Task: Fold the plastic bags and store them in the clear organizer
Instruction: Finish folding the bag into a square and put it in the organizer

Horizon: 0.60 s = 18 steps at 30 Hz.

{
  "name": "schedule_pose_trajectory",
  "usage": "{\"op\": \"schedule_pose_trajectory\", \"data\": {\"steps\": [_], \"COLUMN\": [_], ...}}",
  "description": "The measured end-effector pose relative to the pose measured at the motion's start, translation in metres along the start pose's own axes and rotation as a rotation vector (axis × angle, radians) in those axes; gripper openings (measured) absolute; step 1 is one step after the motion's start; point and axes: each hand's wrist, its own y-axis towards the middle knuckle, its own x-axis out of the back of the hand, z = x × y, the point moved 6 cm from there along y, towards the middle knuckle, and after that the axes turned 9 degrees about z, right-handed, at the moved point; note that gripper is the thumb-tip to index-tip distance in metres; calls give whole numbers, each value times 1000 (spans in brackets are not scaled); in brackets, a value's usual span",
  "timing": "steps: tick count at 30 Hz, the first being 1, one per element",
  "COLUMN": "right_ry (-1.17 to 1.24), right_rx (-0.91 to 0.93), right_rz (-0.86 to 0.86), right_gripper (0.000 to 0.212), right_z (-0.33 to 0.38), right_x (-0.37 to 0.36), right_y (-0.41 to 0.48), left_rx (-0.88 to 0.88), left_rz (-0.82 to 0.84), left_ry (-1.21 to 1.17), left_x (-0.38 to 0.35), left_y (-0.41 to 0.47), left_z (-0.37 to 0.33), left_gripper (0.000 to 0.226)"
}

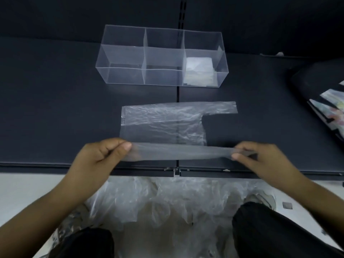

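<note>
A clear plastic bag point(163, 123) lies flat on the dark shelf point(55, 108), one handle strip pointing right at its far edge. Its near edge is lifted off the surface and stretched between my hands. My left hand point(104, 157) pinches the left end between thumb and fingers. My right hand point(260, 157) pinches the right end the same way. Behind the bag stands the clear organizer point(162, 56) with six compartments. Folded white bags point(200, 71) sit in its right-hand compartments; the others look bare.
A heap of loose crumpled clear bags point(167, 202) lies on the pale floor below the shelf's front edge, between my dark-trousered knees. A black tray with colourful packets point(325, 103) sits at the right edge. A dark back wall rises behind the organizer.
</note>
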Motion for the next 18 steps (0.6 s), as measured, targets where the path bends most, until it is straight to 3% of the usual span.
{"op": "schedule_pose_trajectory", "data": {"steps": [2,7,18], "right_ry": [147,515,335], "right_rx": [-46,-96,-282], "right_rz": [60,-21,-276], "right_gripper": [12,20,26], "right_z": [-14,-29,-61], "right_x": [14,40,35], "right_y": [0,32,99], "left_rx": [69,215,315], "left_rz": [-6,-113,-243], "left_ry": [-63,-286,9], "left_x": [8,23,29], "left_y": [2,30,97], "left_z": [10,32,63], "left_gripper": [18,15,29]}}
